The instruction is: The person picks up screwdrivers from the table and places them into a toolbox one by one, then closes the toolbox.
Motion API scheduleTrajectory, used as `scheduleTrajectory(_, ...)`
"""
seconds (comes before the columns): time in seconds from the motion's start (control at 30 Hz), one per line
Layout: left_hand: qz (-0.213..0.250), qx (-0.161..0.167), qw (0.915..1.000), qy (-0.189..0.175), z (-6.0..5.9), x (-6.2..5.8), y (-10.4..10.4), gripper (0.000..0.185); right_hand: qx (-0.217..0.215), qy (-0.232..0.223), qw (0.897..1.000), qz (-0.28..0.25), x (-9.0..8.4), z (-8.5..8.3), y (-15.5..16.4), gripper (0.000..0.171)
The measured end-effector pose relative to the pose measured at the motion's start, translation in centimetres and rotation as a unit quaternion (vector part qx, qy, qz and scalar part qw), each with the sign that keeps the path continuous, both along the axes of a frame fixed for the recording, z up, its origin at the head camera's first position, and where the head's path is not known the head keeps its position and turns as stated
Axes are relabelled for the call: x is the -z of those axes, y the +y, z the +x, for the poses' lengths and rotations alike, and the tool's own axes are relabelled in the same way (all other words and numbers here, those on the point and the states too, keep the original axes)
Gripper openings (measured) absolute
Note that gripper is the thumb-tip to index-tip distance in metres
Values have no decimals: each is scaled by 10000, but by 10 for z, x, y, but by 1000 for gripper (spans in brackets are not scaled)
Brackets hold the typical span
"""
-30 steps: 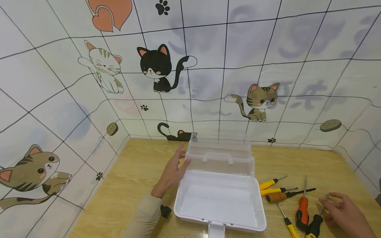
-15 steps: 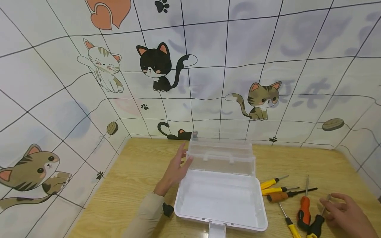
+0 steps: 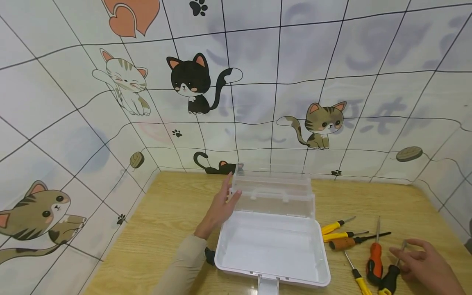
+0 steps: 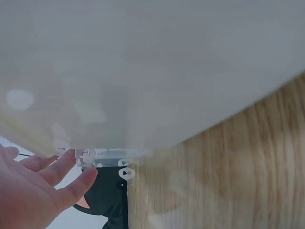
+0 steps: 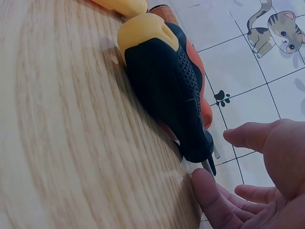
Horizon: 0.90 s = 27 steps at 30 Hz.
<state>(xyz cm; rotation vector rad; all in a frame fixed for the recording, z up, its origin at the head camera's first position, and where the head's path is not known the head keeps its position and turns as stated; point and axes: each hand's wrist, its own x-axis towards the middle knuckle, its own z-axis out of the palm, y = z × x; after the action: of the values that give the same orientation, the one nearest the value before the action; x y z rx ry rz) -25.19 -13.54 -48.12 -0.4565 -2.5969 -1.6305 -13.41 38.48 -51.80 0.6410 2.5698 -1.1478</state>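
An open white plastic box [image 3: 273,246] lies on the wooden table, with clear fold-out trays [image 3: 274,196] raised at its back. My left hand [image 3: 221,207] has straight fingers resting against the left end of those trays; the left wrist view shows the fingers [image 4: 62,171] by the clear tray corner [image 4: 95,156]. My right hand [image 3: 424,264] hovers at the right with loosely spread fingers beside the shaft of a black-and-yellow screwdriver [image 3: 391,278]. In the right wrist view the fingertips [image 5: 209,191] lie close to the black handle's [image 5: 167,81] narrow end, not closed round it.
Several screwdrivers lie right of the box: an orange-red one [image 3: 375,260], two yellow ones [image 3: 333,226], a brown-handled one [image 3: 344,244] and a thin yellow one [image 3: 359,278]. Cat-patterned tiled walls [image 3: 258,102] enclose the table at the back and left.
My left hand has slid slightly up and forward along the trays' left end. My right hand has edged a little toward the black screwdriver's shaft.
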Motion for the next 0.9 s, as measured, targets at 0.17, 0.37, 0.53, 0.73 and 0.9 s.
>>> scheduleTrajectory(0.17, 35, 83, 9999, 65, 0, 2, 0, 65, -1, -83, 10000, -10, 4, -2, 1, 119)
scheduleTrajectory(0.37, -22, 40, 9999, 100, -1, 6, 1, 62, -16, -109, 9999, 110, 9, -4, 4, 125)
scheduleTrajectory(0.53, -78, 4, 9999, 75, -2, 7, 4, 62, -341, -123, 9989, 308, 1, -2, 1, 120)
scheduleTrajectory(0.73, -77, 22, 9999, 88, -1, 6, 5, 63, -219, -170, 9993, 231, -1, 1, -2, 126)
scheduleTrajectory(0.9, -148, 15, 9999, 89, -1, 6, 3, 64, -307, -100, 9994, 116, -2, 1, -2, 125)
